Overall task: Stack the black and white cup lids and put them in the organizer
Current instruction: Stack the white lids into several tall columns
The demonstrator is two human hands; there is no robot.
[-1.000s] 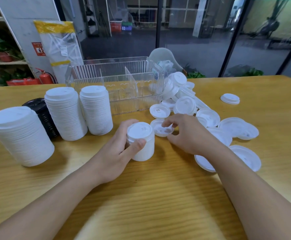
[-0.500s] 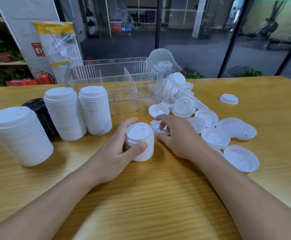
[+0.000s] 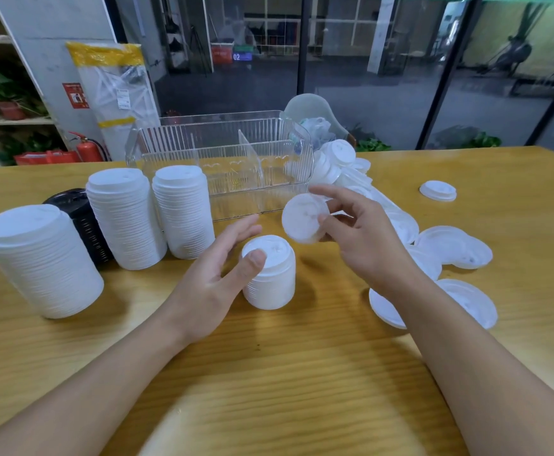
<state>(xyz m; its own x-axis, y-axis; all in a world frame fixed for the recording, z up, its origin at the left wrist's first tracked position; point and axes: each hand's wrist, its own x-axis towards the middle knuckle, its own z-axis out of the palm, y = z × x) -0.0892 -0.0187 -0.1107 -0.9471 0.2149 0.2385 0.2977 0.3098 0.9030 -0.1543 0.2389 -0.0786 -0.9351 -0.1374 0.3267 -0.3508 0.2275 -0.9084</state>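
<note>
A short stack of small white lids (image 3: 269,274) stands on the wooden table (image 3: 269,390) in the middle. My left hand (image 3: 216,274) is around its left side with fingers loosened and the thumb on its top edge. My right hand (image 3: 358,235) pinches a single small white lid (image 3: 305,218), lifted and tilted just above and right of the stack. The clear plastic organizer (image 3: 223,166) with dividers stands behind. Three tall white lid stacks (image 3: 124,218) and a black lid stack (image 3: 81,218) are on the left.
Loose white lids (image 3: 450,245) lie scattered on the table to the right, with a heap (image 3: 335,166) beside the organizer's right end and one lid (image 3: 437,190) farther off. Glass walls and a shelf stand beyond the table's far edge.
My right hand has picked a small lid off the table and raised it toward the short stack. My left hand has loosened its grip on the stack.
</note>
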